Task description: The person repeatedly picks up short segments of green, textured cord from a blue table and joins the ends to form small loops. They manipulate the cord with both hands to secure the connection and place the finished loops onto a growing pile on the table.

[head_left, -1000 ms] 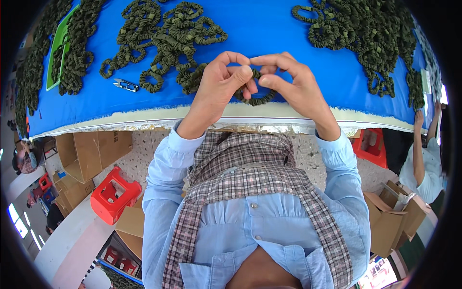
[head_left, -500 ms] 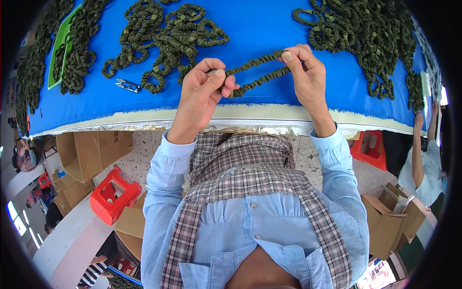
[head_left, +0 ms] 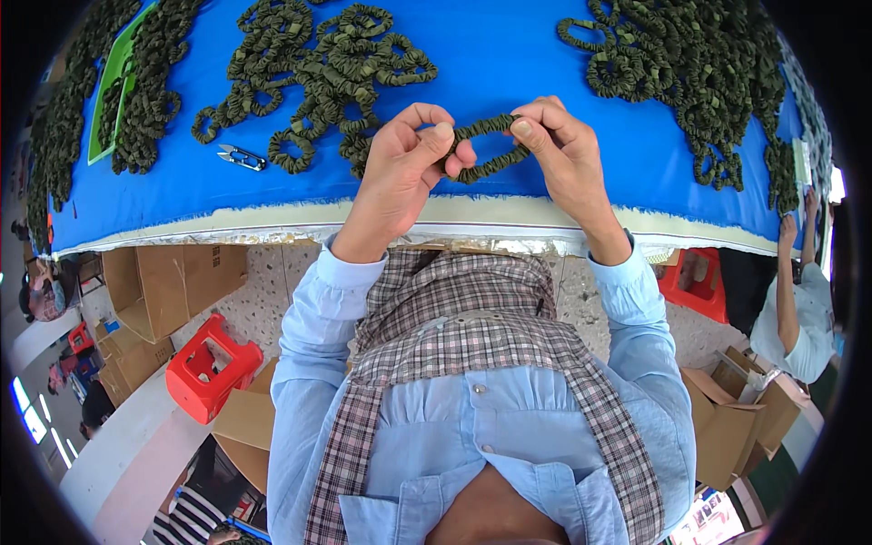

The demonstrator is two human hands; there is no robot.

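Observation:
Between my hands, over the near edge of the blue-covered table [head_left: 300, 193], is a dark green gathered-fabric scrunchie [head_left: 495, 166]. My left hand [head_left: 404, 168] pinches its left end with thumb and fingers closed. At the other end, my right hand [head_left: 565, 159] grips the band between thumb and fingertips. The loop forms a short, slightly slack oval, with its ends partly hidden by my fingers. Beyond my left hand lies a loose pile of similar scrunchies [head_left: 341, 68]. Thread snips [head_left: 242, 158] rest on the cloth left of that pile.
A larger scrunchie heap [head_left: 690, 68] covers the far right. At left, more scrunchies surround a green tray [head_left: 98, 136]. Red stools [head_left: 211, 363] and cardboard boxes [head_left: 182, 282] stand below the table edge. Another person's arms [head_left: 788, 282] reach to the table at right.
My hands have come closer together, my left one moving right. The scrunchie, stretched long before, is now shorter and more bunched.

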